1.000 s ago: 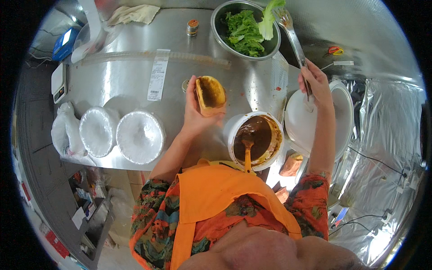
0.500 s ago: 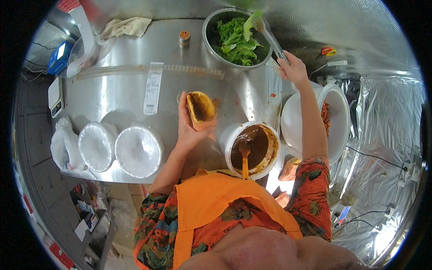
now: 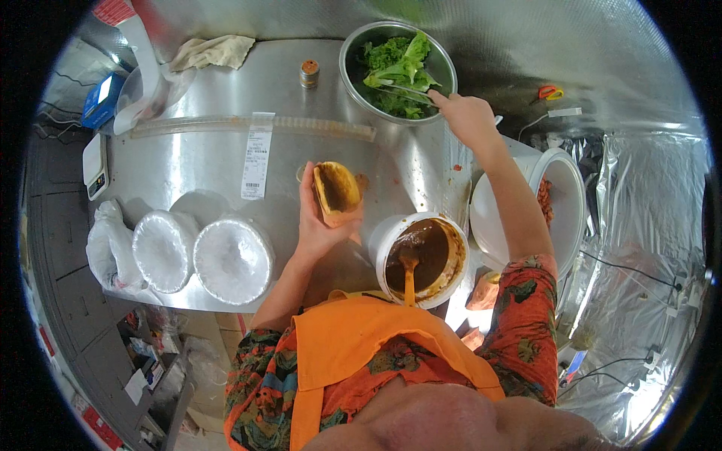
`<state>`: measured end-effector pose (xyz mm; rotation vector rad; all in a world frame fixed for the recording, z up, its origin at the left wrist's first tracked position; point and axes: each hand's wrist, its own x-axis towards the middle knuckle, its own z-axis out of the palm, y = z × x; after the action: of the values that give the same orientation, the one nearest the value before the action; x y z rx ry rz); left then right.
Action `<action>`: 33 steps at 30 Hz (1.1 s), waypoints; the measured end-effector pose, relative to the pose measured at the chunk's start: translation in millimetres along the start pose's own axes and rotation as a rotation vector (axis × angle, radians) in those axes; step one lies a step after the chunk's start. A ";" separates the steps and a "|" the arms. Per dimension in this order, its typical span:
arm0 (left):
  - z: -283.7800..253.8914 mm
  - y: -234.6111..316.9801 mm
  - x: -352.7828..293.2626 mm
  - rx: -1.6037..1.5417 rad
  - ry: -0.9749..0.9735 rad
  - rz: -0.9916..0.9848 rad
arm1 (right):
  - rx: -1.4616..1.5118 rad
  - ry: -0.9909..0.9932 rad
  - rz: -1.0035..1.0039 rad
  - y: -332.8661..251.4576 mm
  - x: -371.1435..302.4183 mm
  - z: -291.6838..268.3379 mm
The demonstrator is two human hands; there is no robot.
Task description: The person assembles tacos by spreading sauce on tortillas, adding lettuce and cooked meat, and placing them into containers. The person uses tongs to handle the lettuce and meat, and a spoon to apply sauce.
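My left hand (image 3: 316,231) is closed around a split bun (image 3: 338,197) whose inside is smeared with brown sauce; its opening faces up. At the far right, my right hand (image 3: 468,120) grips metal tongs (image 3: 406,92) over a steel bowl (image 3: 352,92). Green lettuce leaves (image 3: 402,66) fill the bowl, and the tongs' tips lie against a large pale-stemmed leaf. Nearer to me stands a white bucket (image 3: 380,252) of brown sauce, with an orange spatula (image 3: 409,284) resting in it.
A white tub (image 3: 496,218) with reddish-brown pieces lies tilted on the right. Plastic-covered round containers (image 3: 235,261) line the near left edge. A paper receipt (image 3: 258,158), a small spice jar (image 3: 309,74), a cloth (image 3: 214,52) and a scale (image 3: 95,165) are on the steel table.
My right hand has shifted left and slightly nearer, bringing the tongs from a raised slant to low across the bowl. The lettuce leaf has come down. My left hand with the bun is nearly still.
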<state>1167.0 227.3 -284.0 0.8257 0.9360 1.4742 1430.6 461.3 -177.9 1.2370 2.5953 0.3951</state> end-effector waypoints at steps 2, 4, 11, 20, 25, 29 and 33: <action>-1.1 1.0 0.6 -0.003 0.004 0.005 | 0.238 0.072 0.013 20.7 -9.2 18.1; -1.8 -0.3 0.7 -0.018 0.012 -0.001 | 0.676 -0.021 0.137 37.2 -17.9 19.7; 3.3 -1.4 3.1 -0.057 -0.008 -0.008 | 1.596 -0.345 0.381 51.8 -46.1 -12.3; 4.2 6.3 1.5 0.008 -0.014 -0.012 | 1.475 -0.340 0.494 58.1 -36.2 -4.5; 2.0 7.1 0.5 -0.040 0.000 -0.049 | 1.363 -0.269 0.525 58.4 -32.8 -13.1; -0.9 0.3 0.2 -0.042 -0.006 -0.045 | 1.173 -0.305 0.520 53.9 -24.0 -19.2; -0.7 -0.6 0.5 -0.049 -0.012 -0.046 | 1.044 -0.308 0.525 55.8 -16.0 -12.5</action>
<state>1166.6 227.8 -284.8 0.7712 0.9007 1.4454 1476.4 480.8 -145.7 2.0465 2.1407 -1.1304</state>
